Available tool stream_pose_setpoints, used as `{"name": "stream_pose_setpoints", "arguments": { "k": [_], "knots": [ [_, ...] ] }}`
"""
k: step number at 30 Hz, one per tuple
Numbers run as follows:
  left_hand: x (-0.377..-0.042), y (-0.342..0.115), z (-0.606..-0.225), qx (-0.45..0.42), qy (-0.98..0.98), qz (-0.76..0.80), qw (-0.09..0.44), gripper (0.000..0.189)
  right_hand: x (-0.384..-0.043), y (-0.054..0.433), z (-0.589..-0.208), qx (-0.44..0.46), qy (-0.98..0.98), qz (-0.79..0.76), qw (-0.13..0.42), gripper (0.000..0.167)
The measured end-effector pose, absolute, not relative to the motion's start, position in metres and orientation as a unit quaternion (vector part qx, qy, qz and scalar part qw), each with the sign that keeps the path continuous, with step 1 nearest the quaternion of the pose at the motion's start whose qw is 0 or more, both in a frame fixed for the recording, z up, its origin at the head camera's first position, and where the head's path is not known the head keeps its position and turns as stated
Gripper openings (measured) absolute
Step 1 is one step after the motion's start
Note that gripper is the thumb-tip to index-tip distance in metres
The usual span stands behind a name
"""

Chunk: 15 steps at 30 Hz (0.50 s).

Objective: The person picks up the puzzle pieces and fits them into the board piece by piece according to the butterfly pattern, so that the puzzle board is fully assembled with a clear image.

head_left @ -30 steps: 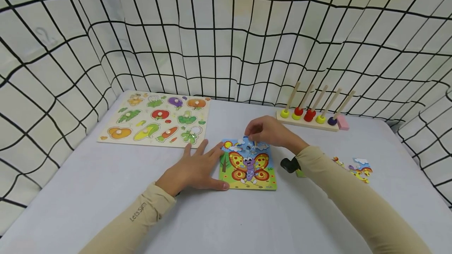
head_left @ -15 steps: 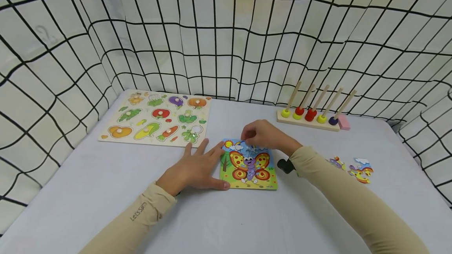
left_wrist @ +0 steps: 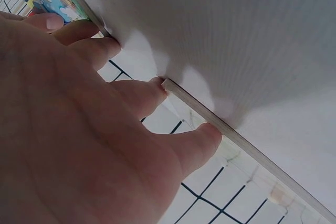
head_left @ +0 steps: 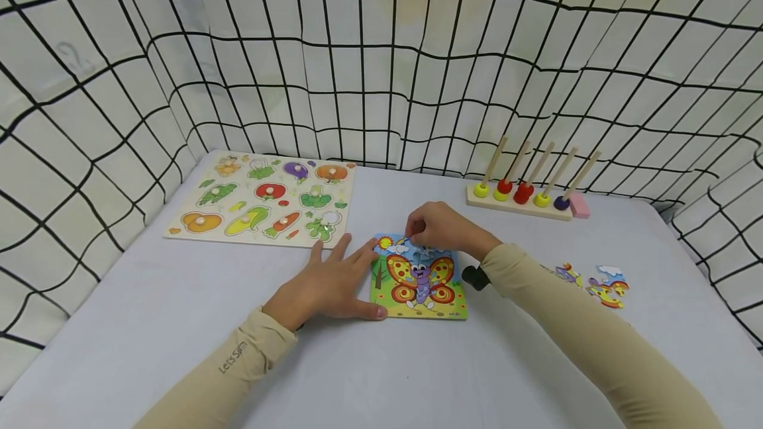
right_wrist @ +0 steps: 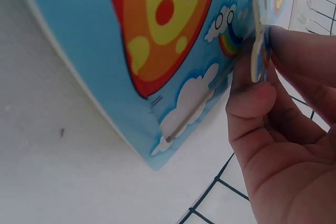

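A butterfly jigsaw board (head_left: 422, 296) lies on the table in the head view. My left hand (head_left: 330, 288) rests with spread fingers along its left side, thumb at the near-left corner. In the left wrist view, fingertips (left_wrist: 207, 132) touch the edge of the vegetable board (left_wrist: 247, 148). My right hand (head_left: 444, 227) is over the top edge of the butterfly board. The right wrist view shows its thumb and finger pinching a thin puzzle piece (right_wrist: 258, 45), held on edge against the picture. The front of this piece is mostly hidden.
Loose puzzle pieces (head_left: 608, 286) lie to the right, some partly behind the right sleeve (head_left: 572, 310). The knobbed vegetable board (head_left: 238, 207) lies at back left. A peg stand with coloured beads (head_left: 518, 200) and a pink block (head_left: 579, 206) are at back right. Black netting (head_left: 357, 71) surrounds the table.
My right hand has shifted slightly left along the top of the butterfly board, still pinching the piece. My left hand stays in place.
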State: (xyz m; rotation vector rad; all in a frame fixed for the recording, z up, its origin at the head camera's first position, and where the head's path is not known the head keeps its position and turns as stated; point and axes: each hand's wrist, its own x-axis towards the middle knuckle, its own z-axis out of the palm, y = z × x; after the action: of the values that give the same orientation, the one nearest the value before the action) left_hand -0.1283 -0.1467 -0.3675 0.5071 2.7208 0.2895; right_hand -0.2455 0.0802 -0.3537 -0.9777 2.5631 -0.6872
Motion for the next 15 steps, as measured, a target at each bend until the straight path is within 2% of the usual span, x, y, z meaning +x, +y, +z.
{"name": "stream_pose_setpoints", "arguments": {
  "k": [15],
  "knots": [
    [-0.1266,-0.1475,-0.3657,0.186,0.961,0.11,0.173,0.11,-0.2379,0.0712,-0.3572,-0.33,0.905,-0.212,0.165,0.004]
  ]
}}
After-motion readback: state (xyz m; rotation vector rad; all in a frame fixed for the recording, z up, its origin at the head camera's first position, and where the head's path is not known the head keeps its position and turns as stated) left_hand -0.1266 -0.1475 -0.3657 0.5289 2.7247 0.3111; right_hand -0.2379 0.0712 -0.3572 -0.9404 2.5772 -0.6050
